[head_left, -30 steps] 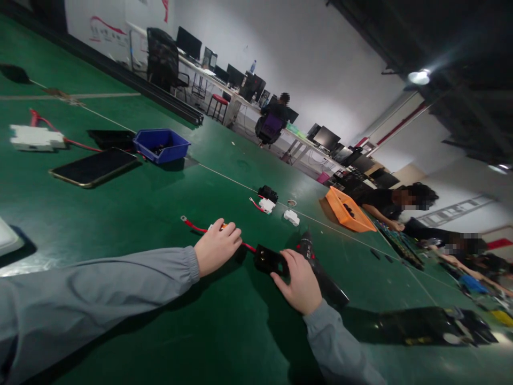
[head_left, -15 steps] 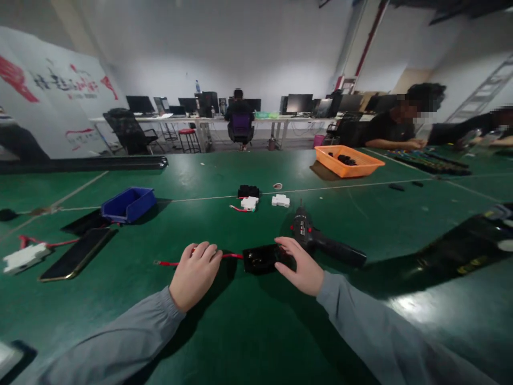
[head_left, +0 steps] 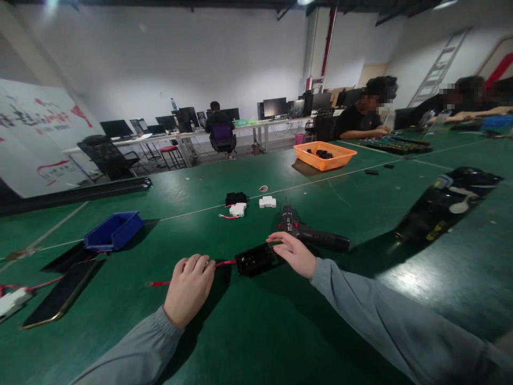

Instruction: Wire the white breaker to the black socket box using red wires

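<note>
My left hand [head_left: 189, 289] is closed around a red cable [head_left: 225, 263], whose lug end sticks out to the left. The cable's other end runs into a black rectangular housing [head_left: 254, 260] that lies on the green table, with small metal parts showing inside. My right hand [head_left: 294, 251] is at the right end of this housing, fingers stretched out flat over its edge; whether they touch it I cannot tell. Just beyond that hand lies a cordless drill [head_left: 308, 231], its bit pointing away from me.
White blocks [head_left: 267, 201] and a black part [head_left: 235, 198] lie farther back. At left are a blue bin [head_left: 114, 231] and a phone [head_left: 64, 294]. An orange basket [head_left: 334, 159] holds black parts. A shiny black object [head_left: 444, 206] is at right. Co-workers sit beyond.
The view has turned right and tilted. My right hand has lifted its thumb from the housing and straightened its fingers, uncovering more of it. My left hand still holds the cable.
</note>
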### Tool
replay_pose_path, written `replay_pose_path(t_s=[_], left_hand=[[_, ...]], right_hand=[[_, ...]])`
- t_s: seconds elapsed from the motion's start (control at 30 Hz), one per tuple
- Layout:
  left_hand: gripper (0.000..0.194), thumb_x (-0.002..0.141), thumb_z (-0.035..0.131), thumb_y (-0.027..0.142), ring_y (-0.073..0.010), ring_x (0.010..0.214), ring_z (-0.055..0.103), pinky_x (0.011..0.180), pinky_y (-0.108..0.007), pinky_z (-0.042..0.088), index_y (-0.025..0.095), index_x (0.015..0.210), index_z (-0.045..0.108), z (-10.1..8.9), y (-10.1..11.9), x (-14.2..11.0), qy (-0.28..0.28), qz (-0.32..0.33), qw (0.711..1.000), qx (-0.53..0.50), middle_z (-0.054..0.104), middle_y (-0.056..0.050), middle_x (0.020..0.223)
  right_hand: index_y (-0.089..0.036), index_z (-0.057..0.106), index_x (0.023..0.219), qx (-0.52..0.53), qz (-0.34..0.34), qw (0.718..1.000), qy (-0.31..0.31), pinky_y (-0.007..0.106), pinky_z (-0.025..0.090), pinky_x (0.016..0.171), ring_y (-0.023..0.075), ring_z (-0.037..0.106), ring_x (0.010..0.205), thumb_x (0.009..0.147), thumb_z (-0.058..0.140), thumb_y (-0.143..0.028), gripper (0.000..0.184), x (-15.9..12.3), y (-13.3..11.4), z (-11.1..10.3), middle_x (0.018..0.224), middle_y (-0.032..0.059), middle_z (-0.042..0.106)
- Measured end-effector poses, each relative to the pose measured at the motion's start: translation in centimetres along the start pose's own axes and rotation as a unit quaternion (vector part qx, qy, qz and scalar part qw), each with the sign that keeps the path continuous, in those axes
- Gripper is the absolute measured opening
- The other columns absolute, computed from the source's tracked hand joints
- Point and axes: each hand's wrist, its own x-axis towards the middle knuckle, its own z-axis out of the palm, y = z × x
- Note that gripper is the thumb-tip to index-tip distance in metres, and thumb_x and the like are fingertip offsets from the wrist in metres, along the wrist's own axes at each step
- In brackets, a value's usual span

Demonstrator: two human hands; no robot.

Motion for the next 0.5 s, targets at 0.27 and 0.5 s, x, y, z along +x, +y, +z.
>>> replay_pose_path(t_s=[0.27, 0.5], left_hand=[[0.017, 0.092, 0.053, 0.018, -0.0269, 0.103, 0.058, 0.087, -0.043, 0.041, 0.019, 0.1, 0.068, 0.0, -0.1, -0.1, -0.024, -0.003, 1.0, 0.016, 0.067, -0.008, 0.102], [0.015, 0.091, 0.056, 0.02, -0.0264, 0.103, 0.057, 0.088, -0.043, 0.04, 0.019, 0.101, 0.067, 0.2, -0.1, -0.2, -0.034, -0.014, 0.999, 0.006, 0.066, -0.008, 0.103]], right_hand=[[-0.019, 0.048, 0.13, -0.151, -0.033, 0.987, -0.038, 0.05, 0.048, 0.104, 0.0233, 0.062, 0.115, 0.09, 0.058, -0.02, 0.042, -1.0, -0.3, 0.6, 0.122, 0.0123, 0.064], [-0.018, 0.049, 0.124, -0.272, -0.075, 0.959, -0.038, 0.046, 0.052, 0.098, 0.0234, 0.063, 0.107, 0.09, 0.062, -0.032, 0.039, -1.3, -0.3, 0.5, 0.118, 0.0118, 0.06]])
